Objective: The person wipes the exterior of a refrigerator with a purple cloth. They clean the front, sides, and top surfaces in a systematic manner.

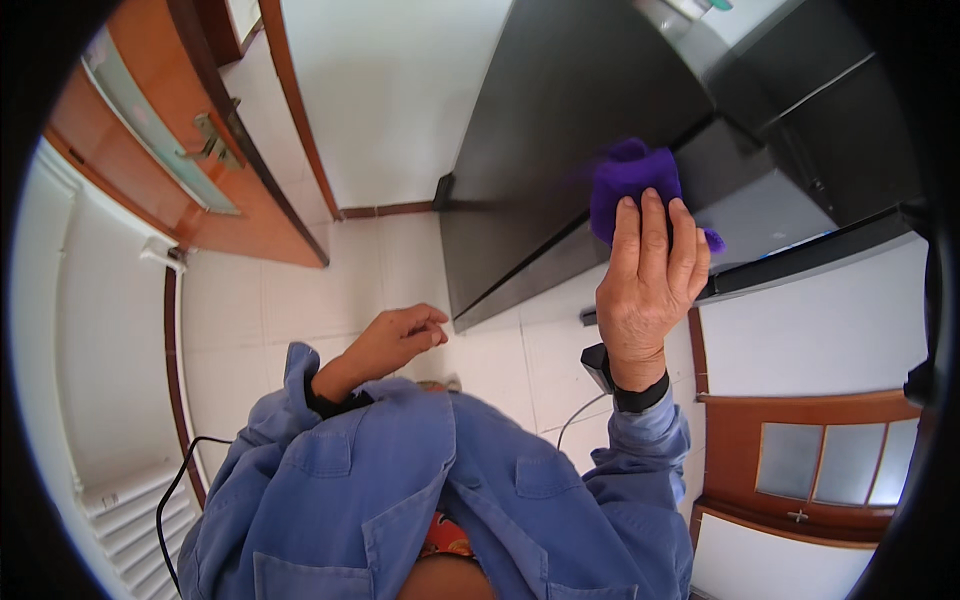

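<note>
My right hand (648, 275) presses a purple cloth (634, 185) against a dark, glossy panel (570, 130) of a large black cabinet or appliance; its exact kind I cannot tell. The fingers lie over the cloth, and its edges stick out beyond them. The cloth lies by the long gap between the large panel and a lower grey section (745, 180). My left hand (395, 343) hangs in front of my waist, holding nothing, with its fingers loosely bent and apart. It is close to the panel's lower corner but does not appear to touch it.
An orange-brown wooden door (205, 150) with a metal handle stands ajar at the far left. A white radiator (140, 520) is at the near left, and a brown door with glass panes (800, 460) at the right. Pale tiles (340, 265) cover the floor. Thin cables hang beside me.
</note>
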